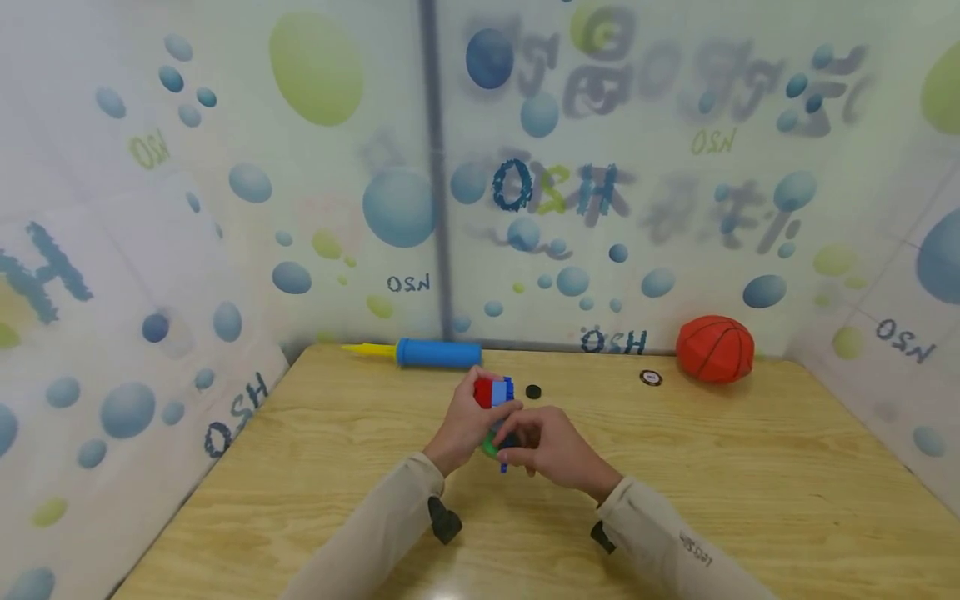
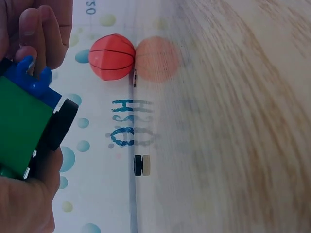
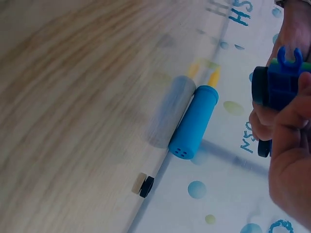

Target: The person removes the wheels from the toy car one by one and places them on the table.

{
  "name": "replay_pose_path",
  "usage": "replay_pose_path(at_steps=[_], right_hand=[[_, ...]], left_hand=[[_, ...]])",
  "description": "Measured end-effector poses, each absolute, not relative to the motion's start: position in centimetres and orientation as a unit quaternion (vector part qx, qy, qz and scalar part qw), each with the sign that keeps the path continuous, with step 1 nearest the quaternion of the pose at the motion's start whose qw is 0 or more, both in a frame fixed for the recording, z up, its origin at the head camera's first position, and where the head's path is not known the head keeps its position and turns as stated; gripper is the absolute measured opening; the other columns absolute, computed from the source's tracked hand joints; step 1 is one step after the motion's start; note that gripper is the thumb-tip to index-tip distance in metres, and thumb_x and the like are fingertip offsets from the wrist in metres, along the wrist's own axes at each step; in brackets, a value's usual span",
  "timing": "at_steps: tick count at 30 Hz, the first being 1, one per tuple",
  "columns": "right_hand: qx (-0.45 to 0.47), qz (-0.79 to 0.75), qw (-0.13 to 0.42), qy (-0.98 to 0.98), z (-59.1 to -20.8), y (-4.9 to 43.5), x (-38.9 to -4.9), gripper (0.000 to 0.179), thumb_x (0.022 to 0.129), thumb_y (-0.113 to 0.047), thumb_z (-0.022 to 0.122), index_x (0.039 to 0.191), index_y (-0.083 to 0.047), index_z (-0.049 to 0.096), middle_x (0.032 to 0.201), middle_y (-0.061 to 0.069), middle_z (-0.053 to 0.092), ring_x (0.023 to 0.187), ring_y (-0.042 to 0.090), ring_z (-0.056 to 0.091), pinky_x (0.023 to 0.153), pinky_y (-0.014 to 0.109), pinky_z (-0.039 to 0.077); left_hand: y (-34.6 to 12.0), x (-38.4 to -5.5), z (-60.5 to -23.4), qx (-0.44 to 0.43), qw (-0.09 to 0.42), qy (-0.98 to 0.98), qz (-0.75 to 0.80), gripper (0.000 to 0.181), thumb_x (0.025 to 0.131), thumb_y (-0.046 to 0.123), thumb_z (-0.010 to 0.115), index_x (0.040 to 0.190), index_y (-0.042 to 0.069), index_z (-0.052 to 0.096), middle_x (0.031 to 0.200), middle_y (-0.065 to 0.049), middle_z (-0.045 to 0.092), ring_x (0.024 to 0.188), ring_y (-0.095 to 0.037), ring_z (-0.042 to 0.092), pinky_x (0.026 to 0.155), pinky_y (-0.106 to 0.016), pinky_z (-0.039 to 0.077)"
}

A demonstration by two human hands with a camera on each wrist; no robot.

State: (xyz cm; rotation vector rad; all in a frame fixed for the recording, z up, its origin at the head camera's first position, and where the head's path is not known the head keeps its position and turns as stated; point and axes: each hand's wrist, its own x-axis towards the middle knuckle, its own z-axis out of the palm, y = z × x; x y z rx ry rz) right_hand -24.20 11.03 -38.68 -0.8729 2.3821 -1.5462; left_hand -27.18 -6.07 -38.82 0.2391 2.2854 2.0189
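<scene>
My left hand (image 1: 463,427) grips a toy vehicle (image 1: 501,390) made of red, blue and green parts. Seen from the left wrist, its flat green side (image 2: 24,128) faces the camera, with a black wheel (image 2: 62,125) at the edge. A blue hook-shaped piece (image 3: 290,62) sticks up from one end in the right wrist view. Opposite the left hand, my right hand (image 1: 558,450) has its thumb and curled fingers on the toy's near blue end, covering part of it. Beyond the hands, a small black disc (image 1: 533,392) lies on the table.
A blue hand pump (image 1: 438,354) with a yellow nozzle lies along the back edge of the wooden table (image 1: 337,483). At the back right are a red ball (image 1: 715,349) with black lines and a round black-and-white chip (image 1: 651,377). Patterned white walls enclose the table.
</scene>
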Motion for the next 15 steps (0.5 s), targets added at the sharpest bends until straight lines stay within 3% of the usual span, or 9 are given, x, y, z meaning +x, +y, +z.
replay_pose_path(at_steps=[8, 15], right_hand=[[-0.301, -0.523, 0.047, 0.796, -39.35, 11.0, -24.18, 0.01, 0.087, -0.008, 0.077, 0.095, -0.006, 0.072, 0.076, 0.016, 0.066, 0.052, 0.006, 0.052, 0.049, 0.025, 0.051], [-0.381, -0.437, -0.048, 0.814, -38.94, 11.28, -24.18, 0.004, 0.089, -0.011, 0.075, 0.091, -0.012, 0.072, 0.077, 0.003, 0.069, 0.053, 0.002, 0.047, 0.051, 0.019, 0.045]], left_hand=[[-5.73, -27.32, -39.13, 0.071, 0.032, 0.747, 0.661, 0.043, 0.091, 0.016, 0.074, 0.123, 0.012, 0.045, 0.129, -0.017, 0.054, 0.112, -0.029, 0.055, 0.081, -0.03, 0.057], [-5.93, -27.84, -39.4, 0.043, 0.033, 0.726, 0.685, 0.043, 0.091, 0.018, 0.074, 0.122, 0.011, 0.045, 0.123, -0.016, 0.054, 0.106, -0.025, 0.058, 0.077, -0.027, 0.058]])
